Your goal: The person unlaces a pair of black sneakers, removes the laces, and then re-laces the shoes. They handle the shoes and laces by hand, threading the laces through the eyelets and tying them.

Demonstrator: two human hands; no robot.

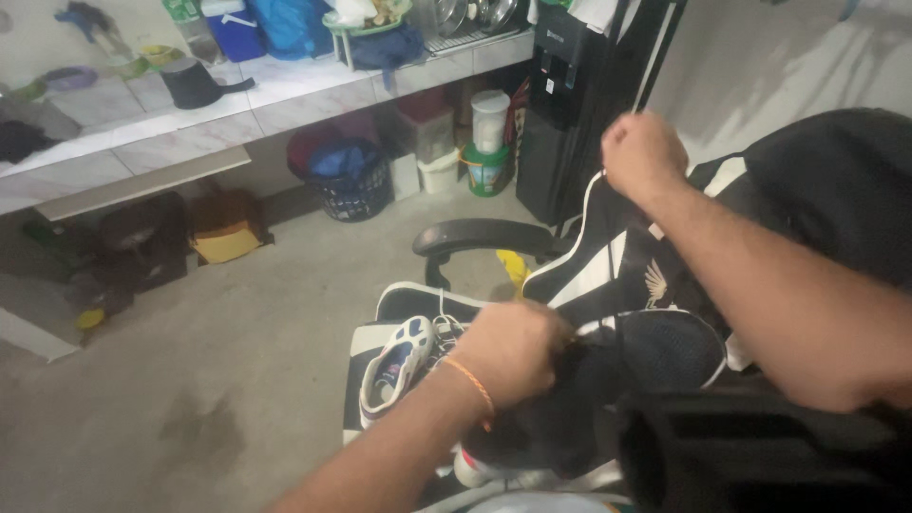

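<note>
My left hand [508, 351], with an orange band on its wrist, is closed on the dark upper of a black mesh shoe [665, 350] that rests on the seat of a black-and-white chair [608, 266]. My right hand [644, 152] is raised in a fist above the chair back. It seems to pinch a thin dark lace [613, 328] that runs down to the shoe. A white shoe with blue and red marks [399, 366] lies on its side on the seat, just left of my left hand.
The chair's black armrest [475, 236] sticks out to the left. Behind stand a black water dispenser [570, 95] and a tiled counter [285, 95] with containers on it. A dark basket [351, 180] and a green bucket [487, 171] sit below, on the concrete floor [209, 380].
</note>
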